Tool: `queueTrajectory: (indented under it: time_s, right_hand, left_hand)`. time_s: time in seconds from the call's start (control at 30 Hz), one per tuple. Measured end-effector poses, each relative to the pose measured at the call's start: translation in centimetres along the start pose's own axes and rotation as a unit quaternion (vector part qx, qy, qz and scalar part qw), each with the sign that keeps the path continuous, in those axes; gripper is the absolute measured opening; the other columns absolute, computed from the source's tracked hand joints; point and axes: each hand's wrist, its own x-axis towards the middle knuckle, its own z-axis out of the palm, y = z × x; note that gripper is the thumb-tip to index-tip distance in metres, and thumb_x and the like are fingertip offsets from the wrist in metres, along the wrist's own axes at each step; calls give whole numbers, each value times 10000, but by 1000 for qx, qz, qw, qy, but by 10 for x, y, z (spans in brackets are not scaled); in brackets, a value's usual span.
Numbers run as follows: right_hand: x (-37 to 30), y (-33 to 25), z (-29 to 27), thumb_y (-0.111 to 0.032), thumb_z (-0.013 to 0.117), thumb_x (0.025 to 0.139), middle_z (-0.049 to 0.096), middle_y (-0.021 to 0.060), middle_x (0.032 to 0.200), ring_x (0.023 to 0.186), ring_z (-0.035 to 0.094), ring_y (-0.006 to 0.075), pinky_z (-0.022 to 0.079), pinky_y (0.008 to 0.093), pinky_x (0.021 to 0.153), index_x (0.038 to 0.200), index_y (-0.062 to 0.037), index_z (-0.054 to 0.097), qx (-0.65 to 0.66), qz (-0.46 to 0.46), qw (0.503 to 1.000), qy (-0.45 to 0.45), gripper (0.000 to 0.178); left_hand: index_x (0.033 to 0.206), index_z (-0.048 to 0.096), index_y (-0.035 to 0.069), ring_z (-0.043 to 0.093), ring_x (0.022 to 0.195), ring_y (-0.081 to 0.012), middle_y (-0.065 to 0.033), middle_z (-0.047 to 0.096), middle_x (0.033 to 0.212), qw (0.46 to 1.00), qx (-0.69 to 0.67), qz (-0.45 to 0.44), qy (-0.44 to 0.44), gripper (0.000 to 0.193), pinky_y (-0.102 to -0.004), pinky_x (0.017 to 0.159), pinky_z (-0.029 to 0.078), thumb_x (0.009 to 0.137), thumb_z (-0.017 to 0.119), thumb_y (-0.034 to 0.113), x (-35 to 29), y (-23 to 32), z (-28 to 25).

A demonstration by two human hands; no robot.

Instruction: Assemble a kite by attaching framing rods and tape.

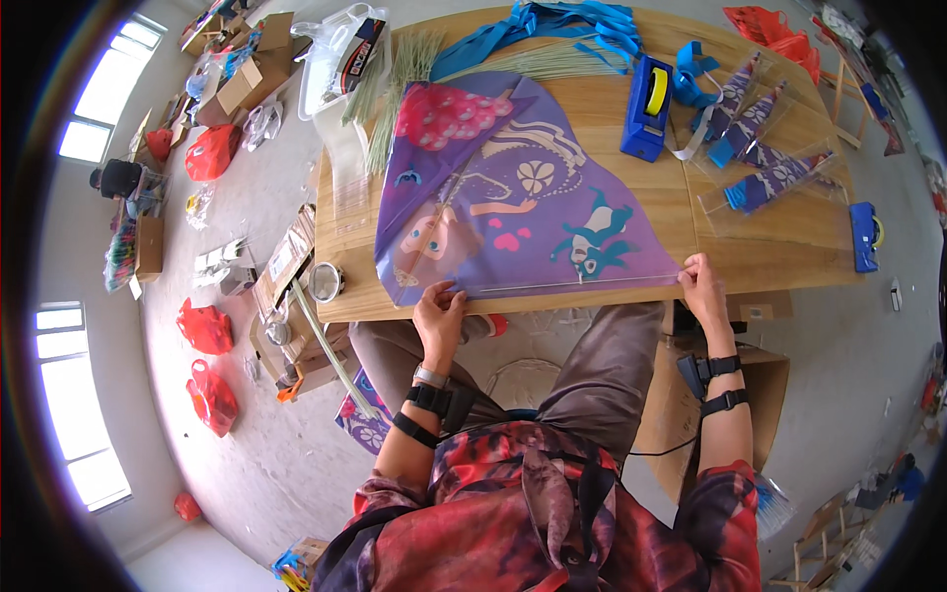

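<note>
Both my left hand (pixel 440 311) and right hand (pixel 701 288) pinched the sheet (pixel 621 212) by its near edge at the front of the table (pixel 750 242), where light, even tension seemed best for keeping the thin rod (pixel 552 287) straight.

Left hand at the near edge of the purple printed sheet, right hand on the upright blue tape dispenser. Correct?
Not quite. The head view shows the right hand at the near right corner of the purple printed sheet, not on the upright blue tape dispenser. The left hand is at the near edge.
</note>
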Motion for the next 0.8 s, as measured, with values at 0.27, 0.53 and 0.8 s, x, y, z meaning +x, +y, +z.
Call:
queueTrajectory:
  time_s: [0.27,0.53,0.8]
  right_hand:
    - [2,5,2,-73,691,911,710,146,881,871,697,342,530,418,787,1105,-32,549,1,2,1000,-1,244]
    - [3,0,2,-66,705,898,701,149,841,843,695,350,528,425,770,1059,-26,547,-10,-11,1000,12,229]
    - [3,2,3,-59,705,891,690,154,814,823,690,358,526,436,745,1039,-29,552,-10,-23,1000,15,215]
  left_hand:
    - [1194,637,-75,707,789,-128,-91,724,912,999,31,15,-4,308,-256,705,603,918,714,37,2,-5,0]
    - [1186,639,-71,695,774,-111,-73,720,900,999,33,20,3,305,-244,684,595,916,722,42,2,-9,0]
    - [1175,636,-74,692,764,-107,-76,718,899,1000,22,13,4,297,-240,674,593,914,724,37,4,-13,1]
